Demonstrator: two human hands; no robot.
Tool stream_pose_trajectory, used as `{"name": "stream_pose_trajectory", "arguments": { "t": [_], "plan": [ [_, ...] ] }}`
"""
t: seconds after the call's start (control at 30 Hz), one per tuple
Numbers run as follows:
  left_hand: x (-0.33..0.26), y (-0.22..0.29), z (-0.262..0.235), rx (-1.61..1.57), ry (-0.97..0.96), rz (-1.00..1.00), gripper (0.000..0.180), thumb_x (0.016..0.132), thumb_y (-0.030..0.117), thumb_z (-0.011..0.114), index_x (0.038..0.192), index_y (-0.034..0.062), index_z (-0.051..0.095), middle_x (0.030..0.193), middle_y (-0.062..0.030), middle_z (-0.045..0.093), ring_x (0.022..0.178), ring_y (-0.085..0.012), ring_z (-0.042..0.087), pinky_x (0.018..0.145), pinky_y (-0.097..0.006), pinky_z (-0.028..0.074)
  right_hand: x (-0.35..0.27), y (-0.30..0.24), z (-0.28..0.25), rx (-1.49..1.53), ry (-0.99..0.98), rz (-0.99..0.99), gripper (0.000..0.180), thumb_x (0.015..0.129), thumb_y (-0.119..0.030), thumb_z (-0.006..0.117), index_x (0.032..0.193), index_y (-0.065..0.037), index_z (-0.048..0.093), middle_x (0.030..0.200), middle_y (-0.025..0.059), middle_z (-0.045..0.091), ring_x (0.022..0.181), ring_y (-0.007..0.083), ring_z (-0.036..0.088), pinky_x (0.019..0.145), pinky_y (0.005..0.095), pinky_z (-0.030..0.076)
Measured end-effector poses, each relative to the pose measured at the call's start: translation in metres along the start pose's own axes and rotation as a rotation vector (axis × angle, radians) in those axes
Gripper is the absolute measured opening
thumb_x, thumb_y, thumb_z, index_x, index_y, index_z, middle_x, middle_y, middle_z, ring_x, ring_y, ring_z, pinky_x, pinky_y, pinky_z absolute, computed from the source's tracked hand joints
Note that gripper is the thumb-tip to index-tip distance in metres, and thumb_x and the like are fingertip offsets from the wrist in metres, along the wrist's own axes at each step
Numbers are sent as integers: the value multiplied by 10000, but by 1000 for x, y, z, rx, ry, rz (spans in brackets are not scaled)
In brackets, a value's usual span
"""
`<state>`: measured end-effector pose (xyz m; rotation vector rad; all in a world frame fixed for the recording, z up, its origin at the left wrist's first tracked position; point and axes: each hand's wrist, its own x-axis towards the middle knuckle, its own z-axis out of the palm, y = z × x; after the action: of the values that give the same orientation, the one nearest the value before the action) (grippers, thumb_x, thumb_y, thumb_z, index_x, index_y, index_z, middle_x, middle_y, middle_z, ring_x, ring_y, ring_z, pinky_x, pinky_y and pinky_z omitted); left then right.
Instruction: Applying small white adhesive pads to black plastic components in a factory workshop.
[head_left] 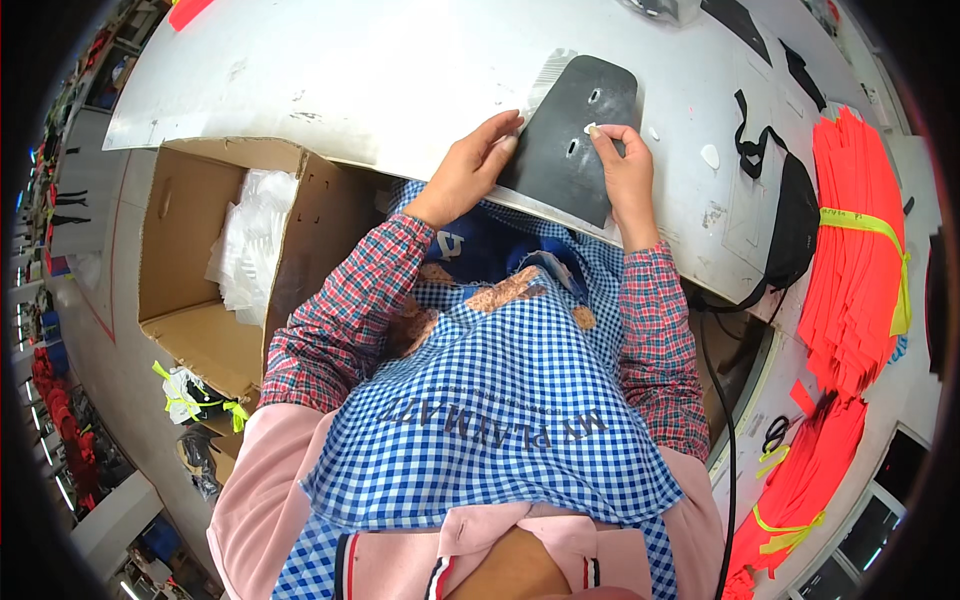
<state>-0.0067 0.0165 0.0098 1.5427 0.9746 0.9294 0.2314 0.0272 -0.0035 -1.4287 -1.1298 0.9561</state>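
Note:
A dark grey, tapered flat panel (570, 110) with small slots lies near the table's front edge. Under its left side, a pale ribbed or striped sheet (550, 78) sticks out. My left hand (474, 165) rests at the panel's left edge, its fingers stretched out and holding nothing that I can see. Over the right part of the panel, my right hand (626, 172) pinches a small white piece (591, 128), perhaps chalk, between thumb and forefinger at a slot. Another flat white piece (710, 156) lies on the table to the right.
The white table (300, 80) spans the far side. An open cardboard box (190, 240) with clear plastic pieces (255, 240) stands at the left. Tied red fabric bundles (855, 250) hang along the right. A black bag (795, 220), a black cord (731, 440) and scissors (775, 432) are also there.

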Motion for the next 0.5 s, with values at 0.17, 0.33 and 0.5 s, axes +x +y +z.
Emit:
{"name": "stream_pose_trajectory", "arguments": {
  "t": [0.17,0.33,0.5],
  "plan": [
    [-5,-3,5,372,-18,222,594,896,279,719,1379,9,503,1416,-197,510,1364,-330,453,1101,-381,414,4,6,4,-180,42,-13,231,881,-279,728,954,-61,700,902,91,726,843,172,661,788,305,504],
    [-6,-4,6,532,-78,258,623,867,300,741,1360,-7,517,1486,-208,422,1420,-362,358,1123,-412,394,-1,-14,11,-381,12,5,233,883,-316,710,945,-91,703,890,121,729,827,245,681,752,359,518],
    [-7,-2,9,604,-89,270,595,866,301,740,1327,-23,550,1494,-211,410,1420,-364,355,1134,-409,380,6,-6,5,-449,43,-53,220,877,-283,720,933,-72,697,926,117,699,792,245,671,732,359,520]
  ]
}}
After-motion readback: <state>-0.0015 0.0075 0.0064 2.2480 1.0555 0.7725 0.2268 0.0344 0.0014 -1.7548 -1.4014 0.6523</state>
